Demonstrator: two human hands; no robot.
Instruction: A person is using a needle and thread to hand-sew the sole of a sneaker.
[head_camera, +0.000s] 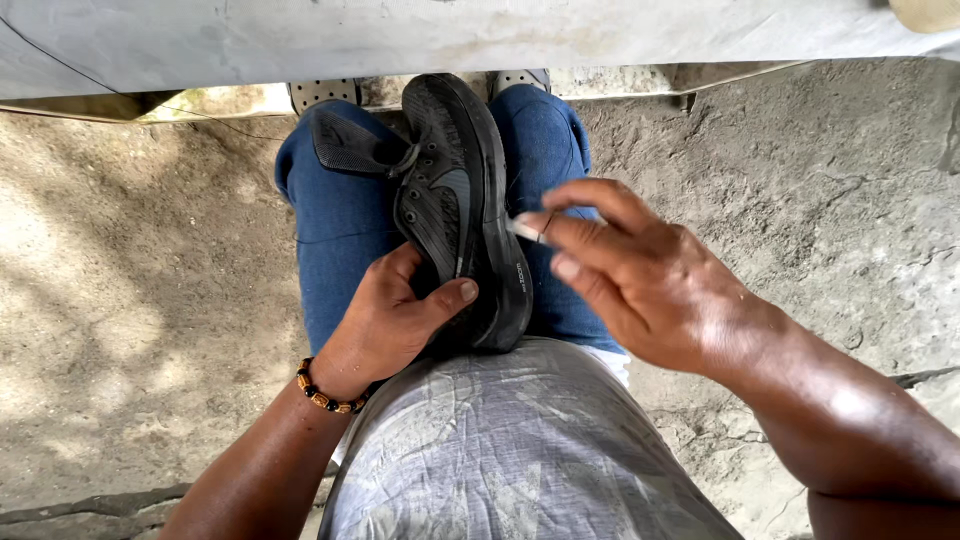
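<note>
Shoe (455, 200) on lap, tilted on its side; left hand (390, 320) clamped round heel. Right hand (640, 275) pinches small white stick (524, 229) at sole edge. Risk: one-handed hold, shoe may twist; stick could slip or snap.

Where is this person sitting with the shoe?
Probably outdoors, at a rough open-air work spot. The ground is bare cracked concrete with dappled sunlight. The left hand holds a black shoe on the lap; the right hand pinches a small white stick.
</note>
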